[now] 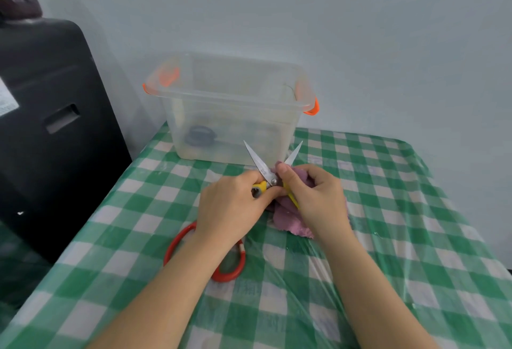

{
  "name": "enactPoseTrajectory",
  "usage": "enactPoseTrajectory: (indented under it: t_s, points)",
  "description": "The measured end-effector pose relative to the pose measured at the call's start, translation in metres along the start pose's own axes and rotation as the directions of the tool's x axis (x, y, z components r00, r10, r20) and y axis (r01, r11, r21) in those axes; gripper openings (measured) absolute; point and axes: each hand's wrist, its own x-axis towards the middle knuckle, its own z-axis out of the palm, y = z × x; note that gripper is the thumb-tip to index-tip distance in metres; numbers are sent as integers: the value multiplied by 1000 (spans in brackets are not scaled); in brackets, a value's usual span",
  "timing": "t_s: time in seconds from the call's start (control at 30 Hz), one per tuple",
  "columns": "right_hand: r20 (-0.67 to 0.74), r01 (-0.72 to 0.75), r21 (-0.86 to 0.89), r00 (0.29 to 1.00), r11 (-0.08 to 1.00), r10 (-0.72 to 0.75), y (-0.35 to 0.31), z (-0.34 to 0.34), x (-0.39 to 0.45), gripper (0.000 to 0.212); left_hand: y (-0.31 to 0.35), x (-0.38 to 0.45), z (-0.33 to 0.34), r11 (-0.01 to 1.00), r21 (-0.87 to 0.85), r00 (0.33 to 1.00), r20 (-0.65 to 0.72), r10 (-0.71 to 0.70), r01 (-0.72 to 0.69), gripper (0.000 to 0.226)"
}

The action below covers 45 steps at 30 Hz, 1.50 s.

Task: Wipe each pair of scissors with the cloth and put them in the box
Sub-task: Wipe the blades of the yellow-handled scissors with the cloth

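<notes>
Yellow-handled scissors are held over the table with their blades spread open, tips pointing at the box. My left hand grips the left yellow handle. My right hand holds a purple cloth against the right blade and handle, thumb near the pivot. Red-handled scissors lie on the table under my left forearm, partly hidden. The clear plastic box with orange latches stands at the back of the table. A dark-handled pair lies inside it.
A green-and-white checked tablecloth under clear plastic film covers the table. A black appliance stands to the left, off the table edge. A pale wall is close behind the box.
</notes>
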Motion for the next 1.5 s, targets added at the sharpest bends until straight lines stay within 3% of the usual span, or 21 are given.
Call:
enactPoseTrajectory:
  t_s: [0.13, 0.37, 0.5, 0.8, 1.23, 1.37, 1.5]
  points:
    - [64, -44, 79, 997, 996, 39, -6, -3, -2, 9, -3, 1, 2, 1000, -24, 1000, 3, -8, 8, 47]
    - [98, -39, -26, 994, 999, 41, -3, -9, 4, 13, -5, 2, 4, 999, -45, 1000, -7, -6, 5, 52]
    - [144, -96, 6, 985, 995, 95, -1, -10, 6, 17, -6, 1, 3, 998, -56, 1000, -7, -8, 8, 53]
    - [80, 50, -86, 996, 995, -43, -4, -3, 1, 7, -3, 1, 1, 999, -30, 1000, 18, -12, 13, 48]
    - [221, -307, 182, 939, 934, 265, -6, -16, 10, 7, -2, -1, -4, 1000, 14, 1000, 12, 14, -14, 46]
    - [252, -321, 215, 931, 922, 266, -4, -20, 11, 9, -3, 0, -4, 1000, -11, 1000, 13, 16, -16, 46]
    - [263, -237, 137, 945, 962, 195, -2, -21, 11, 9, -4, 1, -4, 999, -41, 1000, 17, 10, -9, 43]
